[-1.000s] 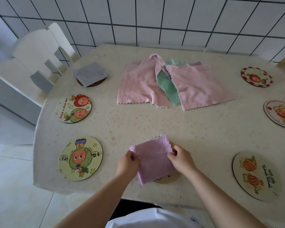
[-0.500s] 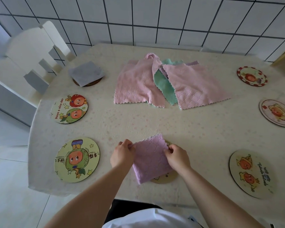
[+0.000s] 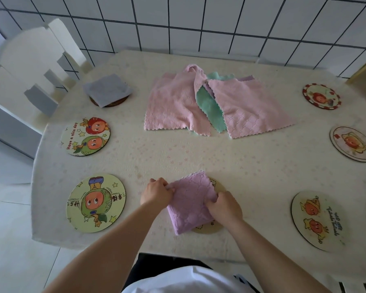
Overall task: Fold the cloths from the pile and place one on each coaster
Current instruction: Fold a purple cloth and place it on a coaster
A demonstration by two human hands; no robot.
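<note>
Cloth (image 3: pixel 190 203) seemingly shifted slightly left.

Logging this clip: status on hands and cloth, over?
Both hands, left hand and right hand, pinching the folded purple cloth. Cloth lying over the near coaster. Nothing in the way.

"Have a nice day" can be read in red along the edge of the coaster with the red and green characters (image 3: pixel 85 136). Chinese characters are printed on the green-character coaster (image 3: pixel 96 203), and the writing on the near-right coaster (image 3: pixel 317 220) is too blurred to be made out.
</note>
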